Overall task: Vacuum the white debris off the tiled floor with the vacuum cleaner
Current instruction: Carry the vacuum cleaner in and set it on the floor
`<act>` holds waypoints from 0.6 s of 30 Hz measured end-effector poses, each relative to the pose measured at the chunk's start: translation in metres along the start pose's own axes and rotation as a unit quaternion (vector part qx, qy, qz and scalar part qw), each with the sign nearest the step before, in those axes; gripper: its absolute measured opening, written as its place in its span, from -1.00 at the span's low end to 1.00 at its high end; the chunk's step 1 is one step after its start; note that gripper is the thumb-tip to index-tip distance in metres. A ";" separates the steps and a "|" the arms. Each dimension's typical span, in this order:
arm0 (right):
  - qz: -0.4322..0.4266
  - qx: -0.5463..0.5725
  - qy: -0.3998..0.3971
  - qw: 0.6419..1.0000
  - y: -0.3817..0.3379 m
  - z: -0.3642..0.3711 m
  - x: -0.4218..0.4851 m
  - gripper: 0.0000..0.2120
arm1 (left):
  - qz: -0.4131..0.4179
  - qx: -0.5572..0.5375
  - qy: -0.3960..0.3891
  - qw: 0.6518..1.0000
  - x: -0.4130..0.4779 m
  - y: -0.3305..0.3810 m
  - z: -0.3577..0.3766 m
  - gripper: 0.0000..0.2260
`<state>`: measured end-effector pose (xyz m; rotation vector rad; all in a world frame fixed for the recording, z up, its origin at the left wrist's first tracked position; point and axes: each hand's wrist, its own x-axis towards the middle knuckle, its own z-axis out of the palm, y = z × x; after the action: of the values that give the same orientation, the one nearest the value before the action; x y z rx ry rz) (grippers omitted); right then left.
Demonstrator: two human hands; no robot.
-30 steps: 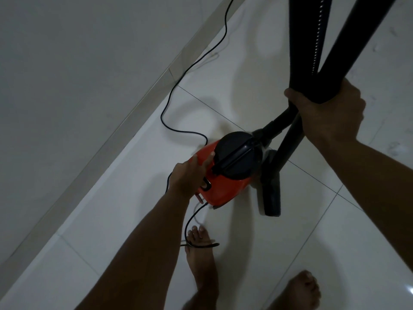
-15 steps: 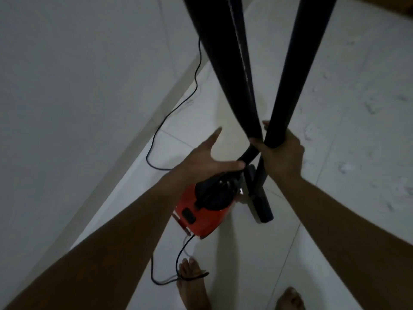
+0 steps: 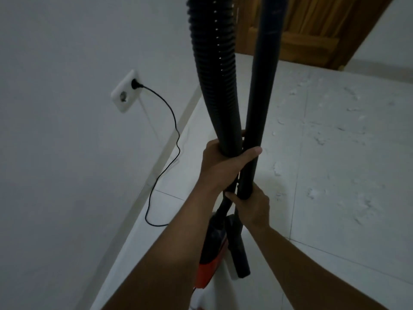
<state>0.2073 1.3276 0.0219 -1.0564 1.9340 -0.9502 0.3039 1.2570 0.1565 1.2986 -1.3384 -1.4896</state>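
1. My left hand (image 3: 220, 167) is the higher one, fingers curled round the ribbed hose (image 3: 213, 86), thumb stretched across to the smooth tube (image 3: 262, 86).
2. My right hand (image 3: 251, 208) sits just below it, gripping that tube's lower stretch.
3. Both my bare forearms reach up from the bottom edge and converge, wrists close together.

Home room, tiled floor (image 3: 335, 175), wooden door (image 3: 312, 30), wall socket (image 3: 125, 92)

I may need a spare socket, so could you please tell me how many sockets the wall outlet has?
2: the upper socket holds the black plug; the lower socket is free.
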 end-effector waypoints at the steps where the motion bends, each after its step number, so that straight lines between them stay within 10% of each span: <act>1: 0.011 -0.007 -0.009 1.000 -0.002 -0.003 -0.001 -0.50 | -0.006 0.011 0.009 1.000 0.002 0.001 0.002 -0.61; 6: 0.067 -0.045 -0.142 0.987 -0.033 -0.061 0.003 -0.40 | -0.049 0.018 0.041 0.998 -0.006 0.001 0.004 -0.63; 18: -0.113 -0.111 -0.063 0.985 -0.269 -0.154 0.015 -0.52 | -0.129 0.127 0.037 0.983 -0.040 0.041 0.022 -0.46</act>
<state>0.1646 1.2491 0.3186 -1.4560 1.8733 -0.7766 0.2867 1.2928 0.2030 1.7291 -1.3875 -1.4559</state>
